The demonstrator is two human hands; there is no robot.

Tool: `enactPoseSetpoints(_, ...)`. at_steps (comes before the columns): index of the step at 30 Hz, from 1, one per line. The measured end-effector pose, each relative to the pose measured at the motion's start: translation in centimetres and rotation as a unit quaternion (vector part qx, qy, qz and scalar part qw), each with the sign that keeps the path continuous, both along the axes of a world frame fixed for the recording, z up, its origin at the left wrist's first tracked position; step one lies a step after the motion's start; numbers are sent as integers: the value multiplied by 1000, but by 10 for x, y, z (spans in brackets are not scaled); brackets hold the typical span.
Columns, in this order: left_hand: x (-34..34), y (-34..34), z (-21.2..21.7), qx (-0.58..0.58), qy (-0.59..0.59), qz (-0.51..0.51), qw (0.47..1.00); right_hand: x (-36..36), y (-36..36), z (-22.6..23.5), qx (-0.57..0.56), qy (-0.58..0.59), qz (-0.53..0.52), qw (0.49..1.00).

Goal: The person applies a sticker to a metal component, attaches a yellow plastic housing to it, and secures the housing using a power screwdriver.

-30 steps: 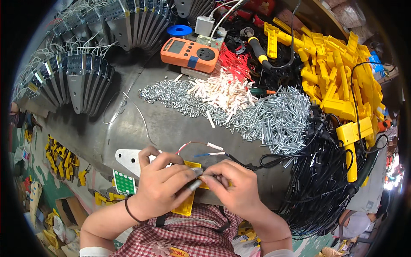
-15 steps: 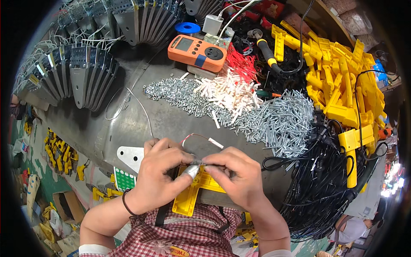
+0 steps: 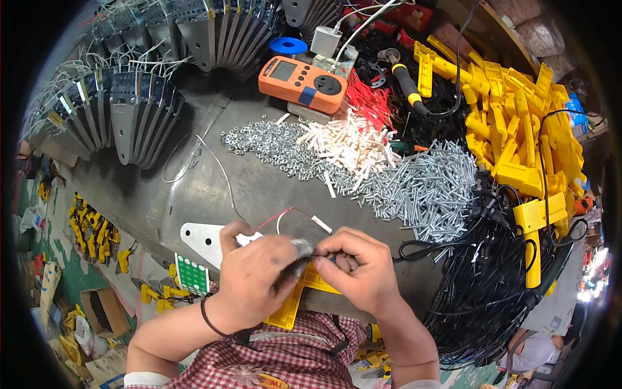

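My left hand (image 3: 256, 267) and my right hand (image 3: 359, 267) meet fingertip to fingertip over a yellow plastic handle shell (image 3: 285, 312). Both are closed in a pinch; what lies between the fingers is too small and hidden to name. A pale grey covering wraps one fingertip of the left hand. Just beyond the hands, thin red and white wires arc over the table, and a white sleeve (image 3: 321, 224) sits on one of them. Beside my left hand lies a pale metal plate with holes (image 3: 199, 240), partly covered by it. A grey cable (image 3: 227, 185) runs toward that hand.
Ahead lie heaps of nuts (image 3: 272, 148), white sleeves (image 3: 350, 146) and screws (image 3: 431, 188). An orange meter (image 3: 301, 83) stands behind them. A soldering iron (image 3: 407, 84), yellow shells (image 3: 512, 129) and black cables (image 3: 479, 292) are at right. Fanned metal plates (image 3: 133, 126) stand far left.
My left hand has turned over, its back now hiding more of the yellow shell. My right fingers have curled in. The red and white wires have shifted slightly, and the view has moved a little.
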State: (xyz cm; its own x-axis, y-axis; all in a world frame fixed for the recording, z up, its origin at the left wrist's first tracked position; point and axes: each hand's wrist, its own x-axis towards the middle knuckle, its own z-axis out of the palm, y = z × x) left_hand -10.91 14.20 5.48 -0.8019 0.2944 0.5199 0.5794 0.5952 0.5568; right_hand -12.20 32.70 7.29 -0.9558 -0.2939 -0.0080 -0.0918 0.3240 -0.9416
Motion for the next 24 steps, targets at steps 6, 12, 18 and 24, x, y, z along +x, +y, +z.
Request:
enactPoseSetpoints(6,3,-1,-3,46,-11,-31,998,-1,2,-7,-81,-146,15,986)
enactPoseSetpoints(12,-8,0,5,-74,43,5,996,13,-1,5,203,155,3,967)
enactPoseSetpoints(18,-20,-8,19,-12,-148,-96,984,-2,4,11,233,185,49,954)
enactPoseSetpoints(24,-17,-9,19,71,-232,-77,967,-8,3,3,154,212,76,962)
